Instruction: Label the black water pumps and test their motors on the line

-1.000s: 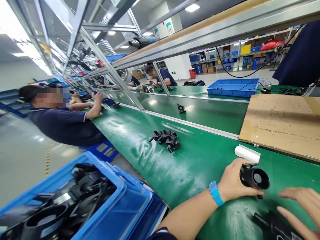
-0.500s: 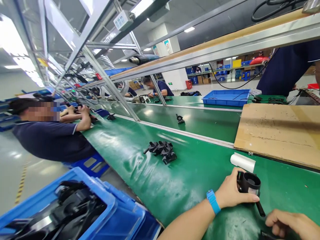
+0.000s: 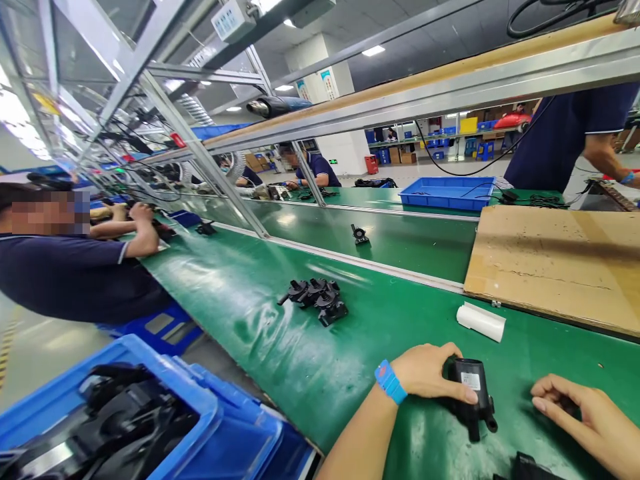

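My left hand [image 3: 433, 373], with a blue band on its wrist, grips a black plastic cylindrical part [image 3: 470, 395] by its side. The part has a white label, an open round top and short spouts at its lower end. To the right, my right hand [image 3: 580, 407] is held above the green bench with its fingers curved and apart, nothing in it. Below that hand another black part [image 3: 525, 467] is cut off by the bottom edge. A cluster of several black parts [image 3: 320, 299] lies farther up the bench.
A white roll [image 3: 481, 322] lies beyond my left hand, near a cardboard sheet [image 3: 550, 260]. A blue crate [image 3: 210, 427] filled with black parts stands at lower left. A single black part [image 3: 359, 235] sits across the rail. One co-worker [image 3: 60, 267] sits at left; another stands at back right.
My left hand has shifted left and tilted the black part, so its label now faces me. My right hand has risen slightly and its fingers have opened. The view has turned a little right.
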Motion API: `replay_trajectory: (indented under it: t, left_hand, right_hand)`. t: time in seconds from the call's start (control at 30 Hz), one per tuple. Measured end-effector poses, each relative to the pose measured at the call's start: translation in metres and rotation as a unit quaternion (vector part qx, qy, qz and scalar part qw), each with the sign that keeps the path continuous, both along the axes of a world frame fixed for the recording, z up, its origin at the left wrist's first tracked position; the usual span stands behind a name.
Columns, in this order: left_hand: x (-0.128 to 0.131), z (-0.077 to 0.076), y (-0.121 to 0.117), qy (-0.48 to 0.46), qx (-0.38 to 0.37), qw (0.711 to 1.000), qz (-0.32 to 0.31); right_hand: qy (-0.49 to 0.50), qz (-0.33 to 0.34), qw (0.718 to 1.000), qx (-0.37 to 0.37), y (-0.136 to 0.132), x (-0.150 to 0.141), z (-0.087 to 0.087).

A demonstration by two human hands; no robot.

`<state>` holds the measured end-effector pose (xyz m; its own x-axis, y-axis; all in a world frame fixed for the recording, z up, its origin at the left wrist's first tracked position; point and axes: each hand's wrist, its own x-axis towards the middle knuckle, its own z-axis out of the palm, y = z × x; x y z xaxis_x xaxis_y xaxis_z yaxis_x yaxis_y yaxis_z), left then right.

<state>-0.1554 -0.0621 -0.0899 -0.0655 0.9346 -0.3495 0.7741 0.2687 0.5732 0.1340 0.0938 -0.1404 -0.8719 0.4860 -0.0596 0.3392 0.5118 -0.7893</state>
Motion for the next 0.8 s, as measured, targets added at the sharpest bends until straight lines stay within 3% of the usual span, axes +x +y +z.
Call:
replay_trajectory:
  t: [0.17,0.33,0.43,0.6,0.7,0.8]
  left_hand:
    - [-0.006,0.002,0.003,-0.056,0.088,0.994,-0.036]
    - [0.006,0.003,0.009,-0.165,0.090,0.980,-0.057]
    - [0.021,-0.002,0.012,-0.226,0.074,0.971,-0.034]
    - [0.040,-0.008,0.016,-0.264,0.086,0.961,0.011]
    - [0.046,-0.005,0.017,-0.268,0.094,0.958,0.046]
    - [0.049,-0.005,0.018,-0.282,0.114,0.949,0.083]
  right_hand:
    - [-0.033,0.002,0.999,-0.003,-0.004,-0.006,-0.001]
    - [-0.003,-0.053,0.998,0.020,0.016,-0.005,0.015]
    - [0.039,-0.156,0.985,0.065,0.058,-0.001,0.028]
    - [0.027,-0.305,0.944,0.121,0.158,-0.007,0.034]
    - [-0.019,-0.329,0.934,0.136,0.205,-0.025,0.026]
    - [-0.047,-0.330,0.931,0.148,0.233,-0.053,0.017]
